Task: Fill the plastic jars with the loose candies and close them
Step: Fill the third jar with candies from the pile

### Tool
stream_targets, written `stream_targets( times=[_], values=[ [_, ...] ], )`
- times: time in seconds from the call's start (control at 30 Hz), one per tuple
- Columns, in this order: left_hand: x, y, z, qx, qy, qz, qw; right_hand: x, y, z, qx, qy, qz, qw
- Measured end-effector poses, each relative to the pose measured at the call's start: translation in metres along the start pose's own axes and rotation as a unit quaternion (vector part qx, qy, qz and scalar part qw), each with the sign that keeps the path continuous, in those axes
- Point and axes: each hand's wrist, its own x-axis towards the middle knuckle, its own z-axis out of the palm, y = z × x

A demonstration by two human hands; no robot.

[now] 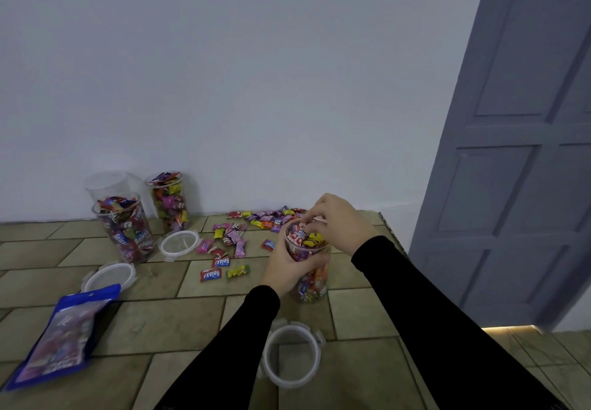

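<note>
Head view, hands: the left hand (284, 269) is being wrapped round the wall of the near jar (308, 269) on the tiled floor (179, 323), while candies are being pinched and pressed in at its brimming mouth by the curled fingers of the right hand (332, 217). Risks: sweets are being heaped above the rim, so spillage or a poor seat for the waiting lid (292, 357) is judged likely; loose candies (230, 243) are lying just beyond.
</note>
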Motion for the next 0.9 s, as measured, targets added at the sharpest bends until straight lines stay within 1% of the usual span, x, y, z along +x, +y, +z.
stream_targets(
  times=[0.07,0.2,0.27,0.33,0.4,0.47,0.5,0.57,0.67,0.73,0.8,0.9],
  values=[
    [0.001,0.001,0.000,-0.001,-0.006,-0.010,1.000,0.002,0.001,0.002,-0.026,0.004,0.027,0.999],
    [0.002,-0.001,-0.003,0.006,-0.018,-0.021,1.000,-0.002,-0.005,0.006,-0.107,-0.031,0.052,0.992],
    [0.002,-0.001,-0.003,0.009,-0.022,-0.026,0.999,-0.002,-0.006,0.006,-0.088,-0.015,0.052,0.995],
    [0.002,0.000,-0.005,0.008,-0.023,-0.034,0.999,0.000,-0.007,0.004,-0.033,0.005,0.047,0.998],
    [0.002,0.000,-0.006,0.007,-0.022,-0.037,0.999,0.000,-0.007,0.004,-0.010,-0.004,0.036,0.999],
    [0.002,0.000,-0.005,0.005,-0.022,-0.037,0.999,-0.001,-0.005,0.005,-0.019,-0.026,0.028,0.999],
    [0.002,0.000,-0.005,0.006,-0.023,-0.040,0.999,-0.003,-0.004,0.007,-0.015,-0.023,0.023,0.999],
    [0.002,0.000,-0.004,0.008,-0.025,-0.044,0.999,-0.005,0.003,0.009,0.016,0.019,0.002,1.000],
    [0.003,0.004,-0.006,0.020,-0.032,-0.062,0.997,-0.012,0.016,0.014,0.081,0.122,-0.037,0.989],
    [0.004,0.005,-0.014,0.052,-0.059,-0.088,0.993,-0.021,0.023,0.022,0.138,0.165,-0.024,0.976],
    [0.002,0.008,-0.024,0.131,-0.098,-0.107,0.981,-0.030,0.028,0.035,0.193,0.185,0.014,0.964],
    [-0.007,0.019,-0.037,0.297,-0.143,-0.116,0.937,-0.041,0.031,0.057,0.269,0.184,0.077,0.942]
  ],
)
